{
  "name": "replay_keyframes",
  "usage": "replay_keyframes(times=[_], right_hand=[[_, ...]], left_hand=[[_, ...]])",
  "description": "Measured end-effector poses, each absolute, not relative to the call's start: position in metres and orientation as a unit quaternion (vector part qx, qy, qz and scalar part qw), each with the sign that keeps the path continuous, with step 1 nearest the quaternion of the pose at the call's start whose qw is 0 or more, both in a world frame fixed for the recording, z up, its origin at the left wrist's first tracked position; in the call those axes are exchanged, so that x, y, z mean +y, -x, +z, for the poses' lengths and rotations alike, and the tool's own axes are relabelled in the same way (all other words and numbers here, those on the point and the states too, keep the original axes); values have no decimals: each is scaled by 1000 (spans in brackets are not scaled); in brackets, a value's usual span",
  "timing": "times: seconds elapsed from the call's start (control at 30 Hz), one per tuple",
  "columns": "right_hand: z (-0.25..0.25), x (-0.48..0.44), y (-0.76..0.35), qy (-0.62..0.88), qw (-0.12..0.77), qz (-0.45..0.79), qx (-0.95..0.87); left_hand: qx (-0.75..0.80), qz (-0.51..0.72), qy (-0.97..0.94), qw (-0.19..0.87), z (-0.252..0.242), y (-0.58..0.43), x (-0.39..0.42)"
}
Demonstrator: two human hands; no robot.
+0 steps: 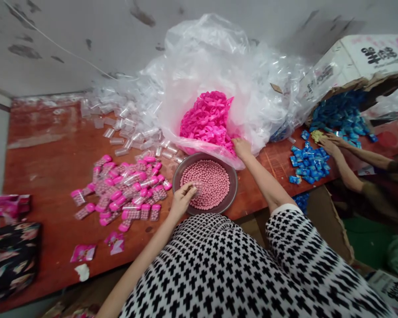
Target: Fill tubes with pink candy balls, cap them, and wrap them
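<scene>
My left hand [181, 199] pinches a small clear plastic tube [197, 187] with pink beads showing inside. It is over the near left side of a dark round bowl [232, 194] full of small pink candy-like beads [208, 181]. My right hand [241, 148] reaches to the right edge of a heap of bright pink plastic caps [208, 117] inside a large clear bag [205, 57]. Its fingers are curled against the caps, and the fingertips are partly hidden. Left of the bowl lies a pile of filled tubes with pink caps [119, 187].
Uncapped clear tubes [121, 128] are heaped behind the filled ones. At right, another person's hands [331, 143] work by blue wrapped pieces [310, 163] and a cardboard box [374, 57]. A floral bag [13, 256] and pink wrappers [82, 253] lie at left.
</scene>
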State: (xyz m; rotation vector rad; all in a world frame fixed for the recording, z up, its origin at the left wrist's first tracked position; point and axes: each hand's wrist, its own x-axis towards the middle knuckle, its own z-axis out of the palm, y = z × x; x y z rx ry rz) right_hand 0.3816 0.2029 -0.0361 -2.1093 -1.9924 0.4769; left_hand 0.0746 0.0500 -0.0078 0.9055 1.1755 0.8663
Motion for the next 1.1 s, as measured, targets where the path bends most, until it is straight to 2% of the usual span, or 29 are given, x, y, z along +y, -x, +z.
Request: replay_keyframes(times=[0.1, 0.17, 0.27, 0.4, 0.5, 0.63, 0.73, 0.97, 1.1], right_hand=[[-37, 206, -383, 714, 72, 150, -680], [-34, 200, -389, 719, 96, 149, -672], [-24, 184, -393, 704, 242, 236, -624], [-1, 148, -363, 589, 454, 491, -454], [16, 117, -318, 502, 503, 595, -376], [23, 84, -269, 442, 529, 629, -360], [21, 72, -260, 457, 504, 584, -444], [43, 73, -275, 456, 311, 419, -721], [53, 74, -276, 446, 251, 417, -751]], left_hand=[[520, 391, -383, 656, -4, -72, 54], [517, 400, -366, 662, -2, -70, 55], [503, 418, -348, 671, -3, -75, 58], [455, 436, -314, 710, 1, -94, 62], [399, 451, -266, 753, 12, -108, 64], [352, 497, -203, 766, 27, -115, 60], [366, 524, -183, 747, 28, -110, 55], [414, 508, -240, 717, 22, -100, 47], [424, 486, -294, 706, 23, -97, 48]])
